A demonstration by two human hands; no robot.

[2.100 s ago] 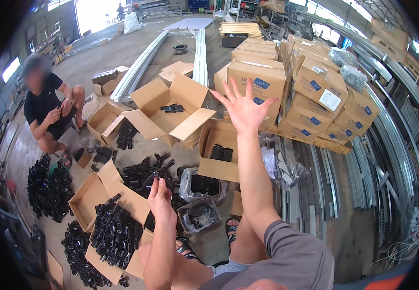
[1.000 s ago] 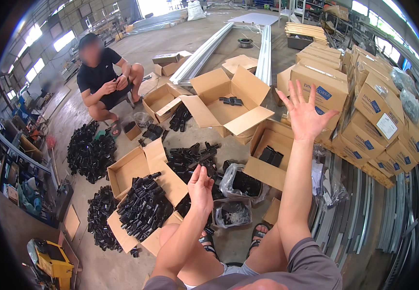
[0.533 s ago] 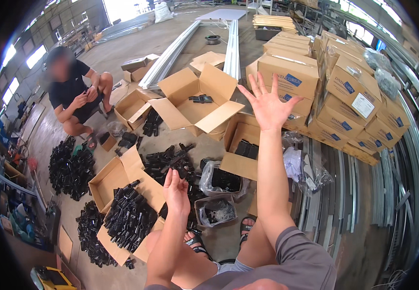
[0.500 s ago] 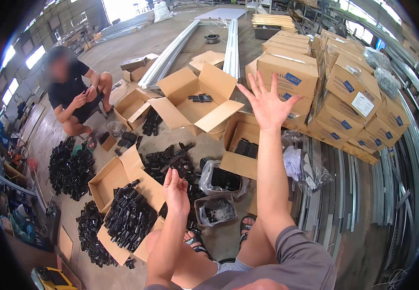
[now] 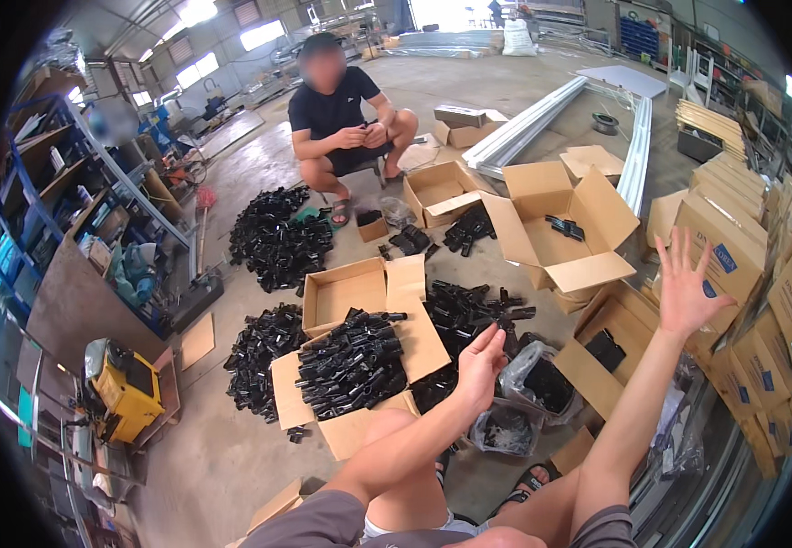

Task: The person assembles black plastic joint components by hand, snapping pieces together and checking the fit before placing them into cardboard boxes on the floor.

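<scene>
My right hand (image 5: 691,290) is raised with its palm showing and all fingers spread, holding nothing. Its nearest thing is an open carton (image 5: 623,333) with a few black parts in it. My left hand (image 5: 483,367) hovers over the floor with its fingertips pressed together; whatever sits in the pinch, if anything, is too small to make out. Just beyond it lies a heap of black plastic parts (image 5: 455,309). Left of that hand, an open carton (image 5: 425,340) is piled high with similar black parts (image 5: 355,361). Two plastic-lined boxes (image 5: 506,429) stand beside my left wrist.
A person (image 5: 346,119) sits on a low stool across from me, hands together. More black heaps (image 5: 277,242) lie on the left. A large open carton (image 5: 551,224) stands ahead, stacked closed cartons (image 5: 734,228) at right. A yellow machine (image 5: 126,393) and shelving (image 5: 58,183) line the left.
The view has swung to the left, so the scene sits farther right and more shelving shows. My right hand stays spread and raised; my left keeps its fingertips together.
</scene>
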